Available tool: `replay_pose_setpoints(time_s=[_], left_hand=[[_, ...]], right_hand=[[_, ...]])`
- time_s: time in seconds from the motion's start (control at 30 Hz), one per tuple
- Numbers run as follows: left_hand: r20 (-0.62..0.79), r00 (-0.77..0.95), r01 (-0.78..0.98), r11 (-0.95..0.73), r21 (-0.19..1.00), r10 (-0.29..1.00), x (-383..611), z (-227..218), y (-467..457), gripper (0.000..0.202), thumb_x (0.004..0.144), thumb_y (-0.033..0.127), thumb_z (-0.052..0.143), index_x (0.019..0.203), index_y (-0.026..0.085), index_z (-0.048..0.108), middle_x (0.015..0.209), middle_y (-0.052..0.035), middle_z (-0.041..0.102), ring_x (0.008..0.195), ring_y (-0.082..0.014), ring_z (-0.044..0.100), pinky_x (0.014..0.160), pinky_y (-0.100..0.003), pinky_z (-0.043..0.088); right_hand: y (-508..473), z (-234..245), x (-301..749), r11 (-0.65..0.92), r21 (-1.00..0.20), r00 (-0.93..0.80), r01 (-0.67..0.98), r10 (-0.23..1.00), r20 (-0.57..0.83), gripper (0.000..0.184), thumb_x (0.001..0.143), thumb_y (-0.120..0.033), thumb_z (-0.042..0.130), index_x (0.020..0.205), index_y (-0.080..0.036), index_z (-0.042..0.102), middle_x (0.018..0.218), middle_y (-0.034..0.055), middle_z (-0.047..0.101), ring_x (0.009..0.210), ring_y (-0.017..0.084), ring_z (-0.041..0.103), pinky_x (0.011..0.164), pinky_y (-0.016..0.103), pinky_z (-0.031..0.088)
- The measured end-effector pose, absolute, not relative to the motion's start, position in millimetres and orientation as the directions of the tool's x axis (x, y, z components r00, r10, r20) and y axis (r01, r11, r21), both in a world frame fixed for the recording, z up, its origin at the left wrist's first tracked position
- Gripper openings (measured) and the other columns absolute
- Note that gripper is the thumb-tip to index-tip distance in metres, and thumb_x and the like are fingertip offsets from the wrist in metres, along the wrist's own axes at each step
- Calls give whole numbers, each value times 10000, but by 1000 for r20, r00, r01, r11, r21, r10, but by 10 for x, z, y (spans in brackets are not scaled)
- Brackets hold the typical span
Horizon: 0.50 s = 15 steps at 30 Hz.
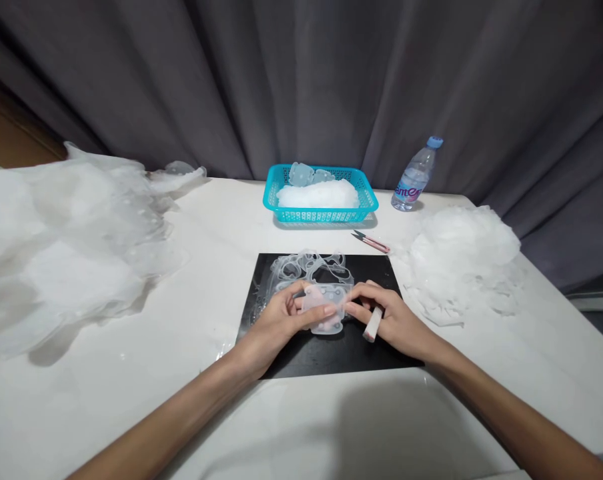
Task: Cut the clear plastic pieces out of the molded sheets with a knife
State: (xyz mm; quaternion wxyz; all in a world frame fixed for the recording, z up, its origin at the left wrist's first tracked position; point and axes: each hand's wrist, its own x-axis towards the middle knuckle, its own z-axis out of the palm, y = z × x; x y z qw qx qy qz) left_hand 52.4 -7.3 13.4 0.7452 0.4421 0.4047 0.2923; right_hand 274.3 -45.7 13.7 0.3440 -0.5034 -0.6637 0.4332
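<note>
On a black mat [301, 357] in the middle of the white table lies a translucent plastic piece [326, 308] with round bumps. My left hand [281, 323] pinches its left side, thumb on top. My right hand [389, 320] touches its right edge with the fingertips and grips a small pink-and-white tool [372, 325], held upright in the closed fingers. Loose strips of clear plastic trimming [309, 267] lie on the mat just beyond the piece.
A teal basket [364, 190] with white plastic pieces stands at the back. A water bottle [415, 177] is to its right, pink thread snips [371, 242] lie in front. A heap of clear sheets [66, 240] fills the left, a pile of trimmings [461, 257] the right.
</note>
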Motion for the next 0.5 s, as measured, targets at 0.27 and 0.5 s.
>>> replay_pose_setpoints(time_s=[0.27,0.5], left_hand=[[-404,475,-176,534,827,782,549,137,-118,477,728,332,952,1065,147,670,926,-29,760,866,-161,721,848,-262,548],[-388,485,-180,523,833,784,597,173,-209,456,724,342,950,1013,160,647,888,-21,758,801,-150,712,811,-258,544]], right_hand=[[-480,139,2773,120,-932,-259,341,965,30,167,995,-389,658,984,-252,753,926,29,624,875,199,554,818,348,427],[-489,63,2670,288,-782,-208,553,956,205,113,952,-176,642,849,-219,658,825,15,627,817,196,529,733,322,403]])
